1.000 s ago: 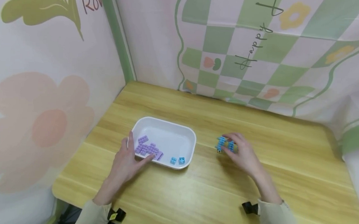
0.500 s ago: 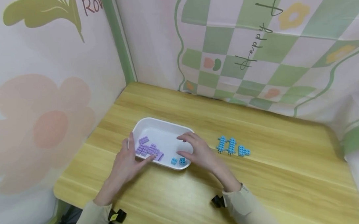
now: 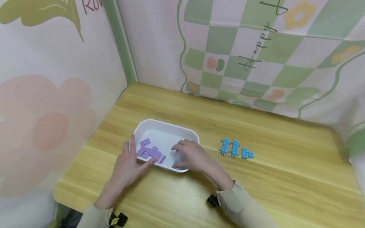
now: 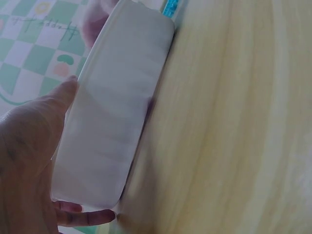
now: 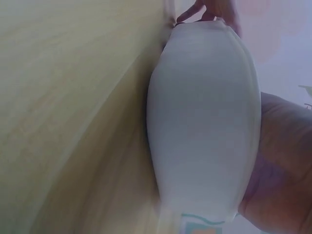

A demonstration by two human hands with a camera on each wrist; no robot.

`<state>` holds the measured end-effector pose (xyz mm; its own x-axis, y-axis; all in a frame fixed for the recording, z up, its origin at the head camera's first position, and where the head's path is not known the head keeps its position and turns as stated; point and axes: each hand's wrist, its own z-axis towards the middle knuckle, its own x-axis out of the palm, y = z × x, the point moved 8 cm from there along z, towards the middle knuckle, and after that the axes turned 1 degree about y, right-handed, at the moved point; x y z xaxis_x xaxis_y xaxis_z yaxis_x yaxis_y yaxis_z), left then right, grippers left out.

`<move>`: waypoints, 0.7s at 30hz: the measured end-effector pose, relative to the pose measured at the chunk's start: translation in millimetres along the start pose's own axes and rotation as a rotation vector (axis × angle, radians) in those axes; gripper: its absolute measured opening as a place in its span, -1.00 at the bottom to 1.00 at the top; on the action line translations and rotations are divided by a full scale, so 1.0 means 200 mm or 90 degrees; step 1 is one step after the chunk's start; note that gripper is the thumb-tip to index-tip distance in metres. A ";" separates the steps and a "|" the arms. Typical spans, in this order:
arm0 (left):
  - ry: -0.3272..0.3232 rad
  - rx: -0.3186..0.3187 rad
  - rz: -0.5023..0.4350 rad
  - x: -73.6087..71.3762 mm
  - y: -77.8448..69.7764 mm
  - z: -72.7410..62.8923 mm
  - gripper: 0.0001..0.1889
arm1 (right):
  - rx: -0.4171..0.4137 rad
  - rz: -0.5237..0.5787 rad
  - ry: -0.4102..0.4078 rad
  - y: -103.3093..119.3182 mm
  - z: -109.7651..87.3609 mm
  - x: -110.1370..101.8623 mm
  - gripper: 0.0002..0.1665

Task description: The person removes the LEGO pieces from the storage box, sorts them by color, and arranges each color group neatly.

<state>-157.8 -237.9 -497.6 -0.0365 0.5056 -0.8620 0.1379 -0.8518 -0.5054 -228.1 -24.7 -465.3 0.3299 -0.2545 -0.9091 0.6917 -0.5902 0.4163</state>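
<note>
A white tray [image 3: 170, 125] holds several purple bricks [image 3: 151, 151] at its left end. My left hand [image 3: 126, 165] holds that end, its thumb over the near rim and fingers along the end wall; the left wrist view shows the thumb [image 4: 66, 95] at the rim. Inside the tray's right part is my right hand [image 3: 193, 156], thumb and fingers apart, reaching down over a small blue brick [image 3: 175, 161]. That hand hides most of the blue brick and whatever lies beneath the palm. In the right wrist view the tray's outer wall [image 5: 204, 112] hides its fingertips.
To the right of the tray, two long blue brick assemblies [image 3: 225, 146] stand side by side on the wooden table [image 3: 276, 184]. A smaller blue brick piece [image 3: 247, 153] lies beside them. A printed curtain [image 3: 221, 41] hangs behind the table.
My right hand has left the blue pieces on the table, moved left, and lowered into the tray over the blue bricks. The left hand stays on the tray.
</note>
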 end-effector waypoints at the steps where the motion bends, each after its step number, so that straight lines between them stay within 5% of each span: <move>1: 0.002 -0.001 0.000 0.00 0.00 0.00 0.43 | 0.001 -0.005 0.010 0.00 0.00 0.00 -0.34; 12: 0.003 -0.005 -0.005 0.00 0.00 0.00 0.43 | -0.014 -0.022 0.073 0.03 0.07 0.07 -0.62; 21: -0.009 0.001 -0.006 0.01 0.00 0.00 0.41 | -0.008 -0.008 0.056 0.01 0.09 0.07 -0.82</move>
<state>-157.6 -237.7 -498.8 -0.0523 0.5117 -0.8576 0.1364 -0.8470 -0.5137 -233.3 -42.5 -477.7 0.3761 -0.1789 -0.9091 0.7037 -0.5831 0.4059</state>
